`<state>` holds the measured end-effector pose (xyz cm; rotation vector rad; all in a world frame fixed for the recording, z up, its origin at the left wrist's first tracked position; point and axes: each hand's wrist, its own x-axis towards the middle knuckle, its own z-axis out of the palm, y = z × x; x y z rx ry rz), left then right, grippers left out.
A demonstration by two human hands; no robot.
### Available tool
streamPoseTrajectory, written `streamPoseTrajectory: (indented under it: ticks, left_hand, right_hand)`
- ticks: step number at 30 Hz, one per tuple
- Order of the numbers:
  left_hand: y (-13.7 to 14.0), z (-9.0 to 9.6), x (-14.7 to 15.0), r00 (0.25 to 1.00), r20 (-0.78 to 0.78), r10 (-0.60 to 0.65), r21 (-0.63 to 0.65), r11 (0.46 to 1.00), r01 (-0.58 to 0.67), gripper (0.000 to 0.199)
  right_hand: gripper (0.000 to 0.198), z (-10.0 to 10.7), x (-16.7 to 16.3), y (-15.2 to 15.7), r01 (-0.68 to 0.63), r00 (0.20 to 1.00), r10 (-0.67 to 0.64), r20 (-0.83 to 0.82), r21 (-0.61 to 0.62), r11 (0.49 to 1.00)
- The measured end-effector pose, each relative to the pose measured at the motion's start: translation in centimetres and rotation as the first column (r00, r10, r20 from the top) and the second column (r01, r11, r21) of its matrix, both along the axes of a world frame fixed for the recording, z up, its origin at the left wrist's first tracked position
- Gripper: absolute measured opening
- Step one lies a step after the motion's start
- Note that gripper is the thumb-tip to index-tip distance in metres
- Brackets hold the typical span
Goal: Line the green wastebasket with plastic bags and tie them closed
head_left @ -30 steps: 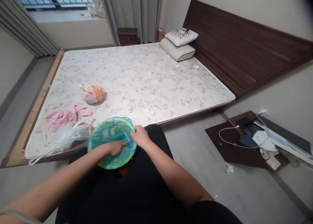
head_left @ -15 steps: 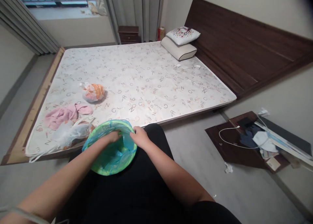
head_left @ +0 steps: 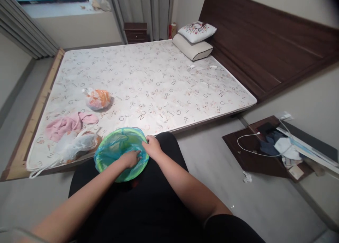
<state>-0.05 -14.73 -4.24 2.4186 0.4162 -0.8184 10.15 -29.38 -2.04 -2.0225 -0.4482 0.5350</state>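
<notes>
A green trash bin (head_left: pixel 129 178) rests tilted on my lap, its mouth facing up toward me. A thin blue plastic bag (head_left: pixel 111 147) lines it and folds over the rim. My left hand (head_left: pixel 131 159) reaches inside, fingers apart and touching the liner near the right wall. At the right side of the rim, my right hand (head_left: pixel 152 146) grips the bin, thumb on the inside and fingers around the outer edge.
On the bare mattress (head_left: pixel 159 84) lie a pink cloth (head_left: pixel 67 125), a white plastic bag (head_left: pixel 79 144) and a knotted orange-and-white bag (head_left: pixel 97 99). Pillows (head_left: pixel 193 48) sit by the headboard. A cluttered dark nightstand (head_left: pixel 254 158) and crumpled tissue (head_left: pixel 247 177) are at right.
My left hand has moved right and slightly down inside the bin, toward its right wall. The bin has tipped and shifted slightly. My right hand stays at the rim.
</notes>
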Motion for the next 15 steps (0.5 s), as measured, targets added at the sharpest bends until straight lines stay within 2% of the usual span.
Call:
streamPoseTrajectory:
  ticks: [2, 5, 8, 11, 15]
  left_hand:
    - [1.1, 0.0, 0.9, 1.000, -0.021, 0.001, 0.009, 1.000, -0.001, 0.057]
    - [3.2, 0.0, 1.9, 0.985, -0.169, 0.020, -0.026, 0.999, -0.025, 0.052]
    - [4.7, -0.1, 1.8, 0.967, -0.246, 0.062, 0.081, 0.996, -0.044, 0.054]
    - [4.5, -0.1, 1.4, 0.986, -0.164, 0.036, 0.133, 0.991, -0.014, 0.053]
    - [2.3, -0.9, 2.0, 0.999, 0.037, 0.009, 0.030, 0.999, -0.010, 0.043]
  right_hand:
    - [0.029, -0.2, 0.1, 0.0, 0.000, 1.000, 0.000, 0.000, 0.018, 1.000]
    - [0.027, -0.5, 0.2, 0.1, -0.003, 1.000, 0.003, 0.002, 0.037, 0.999]
    - [0.027, -0.6, 0.3, 0.3, -0.013, 1.000, 0.013, -0.009, 0.038, 0.999]
    - [0.028, -0.7, 0.4, 0.3, -0.021, 1.000, 0.022, -0.010, 0.047, 0.999]
    - [0.027, -0.9, 0.4, 0.5, -0.012, 1.000, 0.013, -0.006, 0.049, 0.999]
